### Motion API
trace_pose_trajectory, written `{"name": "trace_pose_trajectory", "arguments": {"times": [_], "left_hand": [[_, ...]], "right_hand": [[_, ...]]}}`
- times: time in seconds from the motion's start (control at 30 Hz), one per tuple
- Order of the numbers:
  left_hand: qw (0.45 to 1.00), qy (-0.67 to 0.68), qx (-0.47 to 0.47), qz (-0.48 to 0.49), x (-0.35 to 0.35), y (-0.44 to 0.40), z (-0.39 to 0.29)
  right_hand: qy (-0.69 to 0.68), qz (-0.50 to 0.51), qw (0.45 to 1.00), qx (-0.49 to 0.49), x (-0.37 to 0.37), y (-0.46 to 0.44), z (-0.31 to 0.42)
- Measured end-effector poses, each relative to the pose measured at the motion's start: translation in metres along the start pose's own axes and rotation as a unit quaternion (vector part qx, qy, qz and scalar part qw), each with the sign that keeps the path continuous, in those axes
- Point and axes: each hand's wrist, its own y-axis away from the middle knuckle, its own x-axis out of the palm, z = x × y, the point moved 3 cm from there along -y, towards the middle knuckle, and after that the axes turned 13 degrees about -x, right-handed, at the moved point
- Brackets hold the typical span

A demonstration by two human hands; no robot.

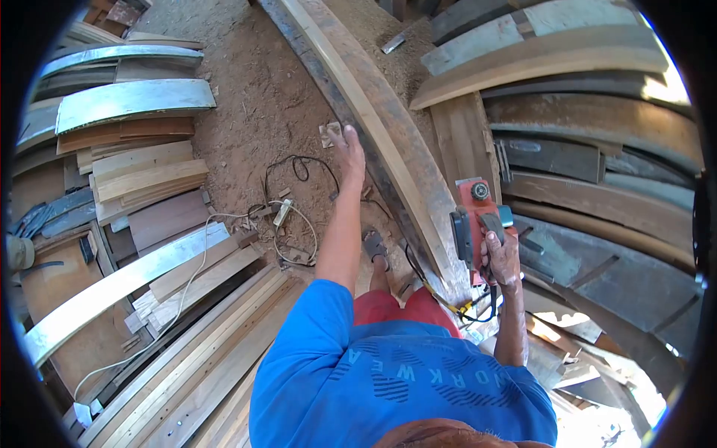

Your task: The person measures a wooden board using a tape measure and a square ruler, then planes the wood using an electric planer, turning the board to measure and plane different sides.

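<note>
My right hand is wrapped round the rear handle of a red electric hand planer with a black knob on top. The planer sits at the right side of the near end of a long wooden board. My left hand is stretched forward, left of the board and apart from the planer. Its fingers appear closed on a small pale wooden block; the grip is partly hidden. The board lies along a wider, dark-stained timber.
Stacked planks line the left side, and more long boards are piled on the right. A white power strip and loose cords lie on the dirt floor. A yellow-and-black cable hangs near my right thigh.
</note>
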Motion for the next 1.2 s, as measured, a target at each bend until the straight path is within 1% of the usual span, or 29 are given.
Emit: {"name": "trace_pose_trajectory", "arguments": {"times": [0.07,0.1,0.13,0.17,0.27,0.3,0.4,0.43,0.53,0.57,0.6,0.67,0.7,0.8,0.83,0.93,0.97,1.03,1.07,1.13,1.2], "left_hand": [[0.994,-0.019,0.022,0.102,-0.002,0.068,-0.058],[0.988,-0.089,0.051,0.112,0.005,0.074,-0.041],[0.976,-0.159,0.079,0.123,0.013,0.078,-0.018],[0.987,-0.057,0.049,0.138,0.02,0.081,0.011],[0.973,-0.017,-0.082,0.213,0.007,0.141,0.017],[0.973,-0.054,-0.083,0.208,0.004,0.161,0.026],[0.963,-0.188,-0.084,0.172,-0.006,0.241,0.012],[0.957,-0.211,-0.11,0.167,-0.001,0.259,0.026],[0.963,-0.186,-0.132,0.14,0.015,0.288,0.054],[0.977,-0.113,-0.105,0.147,0.026,0.276,0.091],[0.975,-0.076,-0.129,0.162,0.021,0.286,0.086],[0.969,0.001,-0.165,0.183,0.014,0.291,0.051],[0.978,-0.029,-0.146,0.149,0.015,0.275,0.092],[0.974,-0.008,-0.166,0.152,-0.025,0.276,0.091],[0.97,-0.042,-0.184,0.156,-0.038,0.273,0.093],[0.967,-0.005,-0.192,0.168,-0.054,0.271,0.097],[0.968,0.027,-0.179,0.175,-0.054,0.273,0.097],[0.965,0.094,-0.151,0.192,-0.05,0.279,0.091],[0.956,0.111,-0.151,0.228,-0.054,0.279,0.087],[0.931,0.145,-0.145,0.302,-0.06,0.275,0.087],[0.872,0.22,-0.256,0.355,-0.071,0.272,0.095]], "right_hand": [[0.017,-0.028,0.999,0.01,-0.005,0.021,-0.034],[0.012,-0.035,0.999,-0.003,-0.009,0.029,-0.055],[0.013,-0.036,0.999,-0.006,-0.009,0.036,-0.06],[0.014,-0.038,0.999,-0.004,-0.01,0.042,-0.064],[0.042,-0.037,0.998,0.019,-0.015,0.063,-0.091],[0.029,-0.042,0.998,0.021,-0.015,0.068,-0.092],[-0.003,-0.045,0.999,0.008,-0.012,0.076,-0.097],[-0.005,-0.043,0.999,0.0,-0.01,0.076,-0.103],[0.007,-0.047,0.999,-0.012,-0.009,0.075,-0.104],[0.022,-0.046,0.999,-0.008,-0.009,0.075,-0.105],[0.037,-0.043,0.998,-0.002,-0.01,0.079,-0.108],[0.026,-0.036,0.999,-0.014,-0.004,0.082,-0.116],[0.019,-0.034,0.999,-0.029,-0.003,0.075,-0.117],[0.013,-0.011,1.0,0.014,0.003,0.071,-0.122],[0.017,0.001,1.0,0.02,0.005,0.07,-0.131],[-0.029,0.01,1.0,0.001,0.02,0.067,-0.132],[-0.036,0.01,0.999,-0.022,0.025,0.067,-0.141],[-0.06,0.003,0.998,0.0,0.033,0.068,-0.141],[-0.071,-0.002,0.997,0.012,0.035,0.071,-0.142],[-0.075,-0.003,0.997,-0.003,0.038,0.072,-0.142],[-0.079,-0.004,0.997,-0.002,0.042,0.074,-0.141]]}}
